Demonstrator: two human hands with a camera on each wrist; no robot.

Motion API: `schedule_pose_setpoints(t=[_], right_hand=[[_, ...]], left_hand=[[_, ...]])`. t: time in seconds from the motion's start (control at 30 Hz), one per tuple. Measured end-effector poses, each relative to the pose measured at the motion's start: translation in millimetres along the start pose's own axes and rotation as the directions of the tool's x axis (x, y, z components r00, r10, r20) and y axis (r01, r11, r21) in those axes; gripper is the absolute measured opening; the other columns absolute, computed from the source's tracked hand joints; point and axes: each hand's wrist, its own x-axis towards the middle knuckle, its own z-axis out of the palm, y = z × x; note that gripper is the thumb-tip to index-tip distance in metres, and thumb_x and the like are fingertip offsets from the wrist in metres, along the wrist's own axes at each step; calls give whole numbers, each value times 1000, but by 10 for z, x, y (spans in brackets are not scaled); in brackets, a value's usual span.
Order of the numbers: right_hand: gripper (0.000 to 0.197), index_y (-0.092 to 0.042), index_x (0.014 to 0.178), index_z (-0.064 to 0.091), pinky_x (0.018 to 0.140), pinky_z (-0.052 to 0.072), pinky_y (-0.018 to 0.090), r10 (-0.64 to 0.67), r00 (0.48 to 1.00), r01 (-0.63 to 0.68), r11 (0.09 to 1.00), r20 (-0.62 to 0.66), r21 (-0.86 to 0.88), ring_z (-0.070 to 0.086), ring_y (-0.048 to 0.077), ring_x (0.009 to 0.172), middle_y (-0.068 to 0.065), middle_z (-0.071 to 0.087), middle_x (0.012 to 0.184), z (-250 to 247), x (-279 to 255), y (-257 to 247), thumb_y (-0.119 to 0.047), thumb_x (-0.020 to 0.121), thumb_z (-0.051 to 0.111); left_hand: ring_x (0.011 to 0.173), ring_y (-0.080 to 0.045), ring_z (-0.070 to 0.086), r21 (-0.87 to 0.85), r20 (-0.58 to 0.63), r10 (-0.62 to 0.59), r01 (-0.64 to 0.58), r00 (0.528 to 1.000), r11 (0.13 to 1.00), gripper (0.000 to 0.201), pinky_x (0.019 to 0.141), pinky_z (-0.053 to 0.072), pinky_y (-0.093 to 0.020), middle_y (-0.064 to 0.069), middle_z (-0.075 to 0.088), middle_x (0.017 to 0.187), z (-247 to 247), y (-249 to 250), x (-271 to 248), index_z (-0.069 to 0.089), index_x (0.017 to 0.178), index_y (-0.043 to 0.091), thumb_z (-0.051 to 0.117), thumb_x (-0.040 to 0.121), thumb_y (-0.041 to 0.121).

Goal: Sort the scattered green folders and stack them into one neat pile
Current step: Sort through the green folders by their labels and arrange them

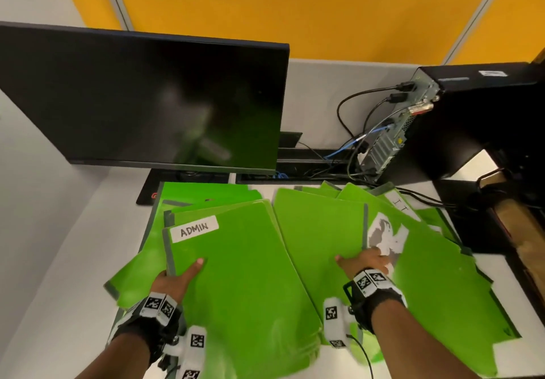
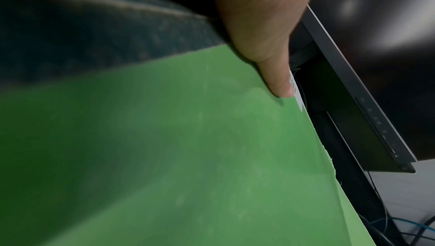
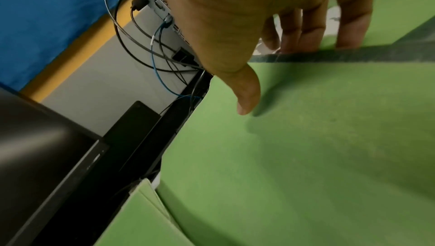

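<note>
Several green folders lie fanned over the white desk (image 1: 59,290). The nearest one, labelled ADMIN (image 1: 241,275), lies on top at the left. My left hand (image 1: 177,278) grips its grey left spine, thumb (image 2: 277,82) pressed on the cover (image 2: 188,157) and the other fingers hidden beneath. To its right lies a plain green folder (image 1: 318,231). My right hand (image 1: 367,262) holds that folder's grey right spine (image 3: 353,54), thumb (image 3: 247,97) over the cover (image 3: 306,147) and fingers (image 3: 306,32) reaching down behind the edge. More folders, one with a torn white label (image 1: 386,237), spread out to the right.
A dark monitor (image 1: 141,98) stands just behind the folders, its base partly under them. A black computer case (image 1: 472,119) with plugged cables (image 1: 354,142) sits at the back right. The desk's right edge drops off beside the folders. Yellow partition panels rise behind.
</note>
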Motion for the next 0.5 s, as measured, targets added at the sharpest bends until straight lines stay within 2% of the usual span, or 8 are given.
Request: schedule_pose_setpoints(t=[0.1, 0.2, 0.3, 0.37, 0.43, 0.5], right_hand=[[90, 2, 140, 22, 102, 38, 38, -49, 994, 40, 995, 94, 90, 42, 34, 128, 20, 39, 140, 31, 75, 38, -44, 78, 69], [66, -2, 134, 41, 97, 44, 35, -174, 978, 144, 961, 112, 237, 51, 33, 121, 18, 51, 135, -111, 184, 122, -32, 82, 67], [65, -4, 140, 37, 104, 41, 40, -252, 967, 216, 890, 40, 402, 47, 34, 126, 18, 48, 139, -466, 241, 206, -20, 84, 66], [61, -5, 138, 39, 105, 40, 41, -326, 945, 300, 852, -15, 428, 47, 32, 126, 16, 48, 138, -808, 226, 273, -14, 84, 66], [49, -6, 126, 51, 97, 44, 36, -433, 887, 462, 808, -162, 366, 55, 30, 116, 12, 59, 124, -1219, 185, 356, -10, 81, 69], [47, -13, 123, 56, 89, 45, 33, -529, 790, 608, 742, -309, 284, 60, 28, 108, 9, 65, 115, -1648, 64, 424, -8, 79, 70]], left_hand=[[79, -29, 56, 55, 0, -2, 2, 1000, 998, 101, 58, 41, -30, -21, 58, 101, 3, 11, -5, 40, 132, -5, 66, 65, 66], [82, -31, 56, 58, 2, -19, 18, 1000, 998, 104, 61, 44, -34, -20, 55, 95, 8, -8, -1, 34, 135, -5, 66, 66, 66], [91, -33, 53, 86, 13, -40, 39, 999, 996, 106, 74, 44, -40, -29, 52, 120, 12, 26, -36, 34, 136, -7, 65, 66, 66], [90, -33, 51, 88, 13, -44, 42, 999, 995, 103, 74, 42, -39, -31, 50, 124, 5, 51, -63, 35, 134, -8, 65, 67, 64], [83, -30, 50, 95, 16, -50, 48, 999, 994, 100, 69, 39, -37, -30, 52, 120, 12, 68, -83, 37, 133, -9, 65, 69, 63], [77, -28, 50, 101, 14, -54, 53, 998, 993, 98, 64, 37, -35, -29, 53, 112, 17, 76, -101, 38, 132, -10, 65, 70, 62]])
